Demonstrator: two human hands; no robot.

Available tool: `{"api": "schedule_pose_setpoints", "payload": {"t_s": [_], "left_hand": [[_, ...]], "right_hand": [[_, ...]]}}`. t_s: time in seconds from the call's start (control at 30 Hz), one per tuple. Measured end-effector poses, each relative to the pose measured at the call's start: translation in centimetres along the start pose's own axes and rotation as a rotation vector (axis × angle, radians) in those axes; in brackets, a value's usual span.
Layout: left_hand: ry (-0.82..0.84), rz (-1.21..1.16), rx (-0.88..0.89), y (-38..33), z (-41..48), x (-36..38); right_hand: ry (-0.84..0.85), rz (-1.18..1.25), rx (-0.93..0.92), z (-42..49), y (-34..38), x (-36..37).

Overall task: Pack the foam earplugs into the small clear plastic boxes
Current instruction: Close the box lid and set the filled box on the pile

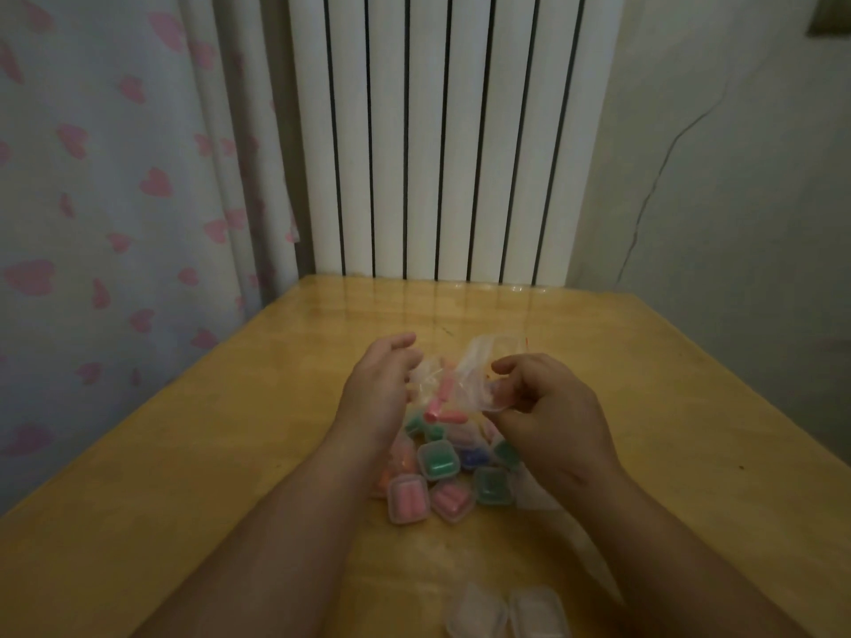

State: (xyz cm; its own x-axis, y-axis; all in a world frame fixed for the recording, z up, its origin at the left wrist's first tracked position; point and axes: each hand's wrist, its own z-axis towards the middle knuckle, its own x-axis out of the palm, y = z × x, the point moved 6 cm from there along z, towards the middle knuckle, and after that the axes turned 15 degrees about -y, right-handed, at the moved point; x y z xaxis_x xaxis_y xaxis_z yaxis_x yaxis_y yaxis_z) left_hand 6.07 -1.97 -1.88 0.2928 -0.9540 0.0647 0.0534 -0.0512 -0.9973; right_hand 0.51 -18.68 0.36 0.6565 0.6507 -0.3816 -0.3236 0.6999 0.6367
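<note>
A clear plastic bag (479, 361) with a red zip strip lies on the wooden table (230, 430), with loose pink earplugs (440, 409) at its mouth. My right hand (543, 407) pinches the bag's edge between thumb and fingers. My left hand (382, 384) hovers beside the bag with relaxed, slightly curled fingers, holding nothing. Several small clear boxes filled with pink (409, 498), green (438, 460) and blue (474, 457) earplugs are heaped between my forearms. Two clear boxes (506, 612) without coloured plugs lie at the near edge.
A white radiator (451, 131) stands behind the table's far edge. A curtain with pink hearts (115, 200) hangs to the left. A cracked wall (714, 177) is on the right. Bare tabletop lies to both sides of the heap.
</note>
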Motion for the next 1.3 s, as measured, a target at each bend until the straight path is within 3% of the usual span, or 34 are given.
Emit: {"api": "schedule_pose_setpoints", "payload": {"t_s": [0.1,0.23,0.5,0.77,0.9,1.03,1.3], "left_hand": [[0.101,-0.202,-0.215,1.0,-0.5,0.8],[0.136,-0.112,-0.094,1.1,-0.1,0.9],[0.192,-0.221,-0.136,0.8,-0.4,1.3],[0.322,-0.331,-0.157,0.0,-1.7,1.9],[0.277,-0.253,-0.107,0.2,-1.6,1.8],[0.279,-0.339,-0.149,0.3,-1.4,2.0],[0.248,-0.273,-0.07,0.3,-1.1,1.7]], "right_hand": [[0.04,0.096,-0.005,-0.3,0.3,0.2],[0.033,0.196,0.103,-0.4,0.2,0.1],[0.011,-0.061,0.139,-0.2,-0.5,0.2],[0.024,-0.029,0.162,-0.2,-0.6,0.7],[0.029,0.144,0.336,-0.4,-0.8,0.7],[0.054,0.296,0.564,-0.9,-1.3,1.2],[0.039,0.292,0.464,-0.7,-0.6,0.6]]}}
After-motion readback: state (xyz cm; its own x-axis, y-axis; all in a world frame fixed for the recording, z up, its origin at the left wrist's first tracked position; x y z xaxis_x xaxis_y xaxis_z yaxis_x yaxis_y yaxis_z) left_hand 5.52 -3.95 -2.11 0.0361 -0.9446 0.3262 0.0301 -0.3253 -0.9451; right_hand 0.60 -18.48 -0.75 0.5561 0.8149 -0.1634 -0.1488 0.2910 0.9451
